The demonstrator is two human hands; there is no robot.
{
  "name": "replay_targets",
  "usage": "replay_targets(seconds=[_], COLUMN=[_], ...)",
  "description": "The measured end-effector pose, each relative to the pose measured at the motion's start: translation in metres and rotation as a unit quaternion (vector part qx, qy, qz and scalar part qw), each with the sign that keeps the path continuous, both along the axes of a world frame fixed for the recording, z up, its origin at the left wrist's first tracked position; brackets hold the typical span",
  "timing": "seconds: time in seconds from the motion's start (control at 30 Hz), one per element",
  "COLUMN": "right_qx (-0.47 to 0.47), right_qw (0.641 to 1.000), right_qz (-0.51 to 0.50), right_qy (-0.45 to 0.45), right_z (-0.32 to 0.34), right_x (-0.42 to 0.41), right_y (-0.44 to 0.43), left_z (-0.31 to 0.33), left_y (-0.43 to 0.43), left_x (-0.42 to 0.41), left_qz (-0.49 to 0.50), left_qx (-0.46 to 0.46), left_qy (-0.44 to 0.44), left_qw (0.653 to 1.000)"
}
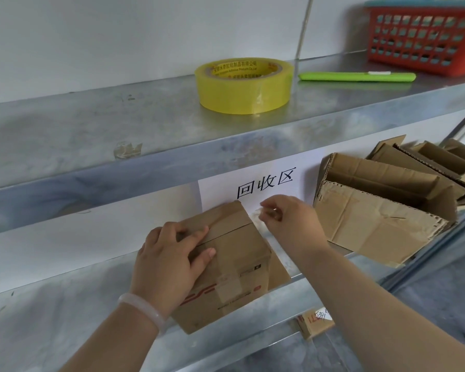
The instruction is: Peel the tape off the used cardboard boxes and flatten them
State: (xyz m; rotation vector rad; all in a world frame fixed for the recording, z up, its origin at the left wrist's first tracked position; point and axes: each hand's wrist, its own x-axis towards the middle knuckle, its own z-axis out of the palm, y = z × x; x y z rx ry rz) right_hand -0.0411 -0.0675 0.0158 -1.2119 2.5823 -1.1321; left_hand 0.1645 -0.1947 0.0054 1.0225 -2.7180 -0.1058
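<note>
1. A small cardboard box [239, 264] sits on the middle metal shelf [65, 304], turned at an angle, with its red-printed side facing the camera
2. The left hand [169, 261] lies on the box's top near the left edge, its fingers [199, 232] laid out fairly straight and pressing down on the closed flaps; they grip nothing. A pale bracelet [141, 308] circles the wrist
3. The right hand [290, 224] is just beside the box's far right corner, its fingertips closed in a pinch on a crumpled clear tape strip [257, 217] that runs back to the box's top edge
4. Another band of clear tape [226, 285] lies across the printed side of the box
5. Behind the hands, a white paper sign [266, 183] with black characters hangs below the upper shelf [118, 122]
6. To the right, a stack of flattened boxes [381, 210] rests tilted on the middle shelf
7. On the upper shelf stand a yellow tape roll [243, 85], a green utility knife [357, 76] just beside it, and a red basket [424, 36] at the far right
</note>
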Motion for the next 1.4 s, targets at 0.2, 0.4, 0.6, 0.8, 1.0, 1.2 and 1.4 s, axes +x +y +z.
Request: replay_targets(seconds=[0.2, 0.4, 0.6, 0.8, 1.0, 1.2, 1.4], right_qx=[-0.012, -0.098, -0.052, -0.066, -0.035, 0.013, -0.012], right_qw=[0.992, 0.867, 0.906, 0.912, 0.933, 0.962, 0.891], right_qz=[0.049, 0.078, 0.067, 0.043, 0.017, 0.042, 0.093], right_qy=[-0.116, -0.482, -0.414, -0.403, -0.358, -0.268, -0.445], right_z=[-0.009, -0.009, -0.016, -0.025, -0.036, -0.032, -0.031], right_x=[0.009, -0.012, -0.02, -0.027, -0.034, -0.037, -0.034], right_y=[-0.007, -0.007, -0.015, -0.015, -0.007, -0.003, 0.002], left_z=[0.002, 0.005, 0.011, 0.003, 0.002, 0.004, 0.006], left_y=[0.001, 0.002, 0.015, 0.03, 0.03, 0.035, 0.036], left_x=[0.001, 0.0, -0.014, -0.024, -0.022, -0.023, -0.024], left_qz=[0.006, 0.011, 0.044, 0.091, 0.109, 0.11, 0.118], left_qx=[0.019, 0.038, 0.058, 0.014, 0.014, 0.014, 0.02], left_qy=[0.01, 0.015, -0.027, -0.004, 0.008, 0.026, 0.053], left_qw=[1.0, 0.999, 0.997, 0.996, 0.994, 0.993, 0.991])
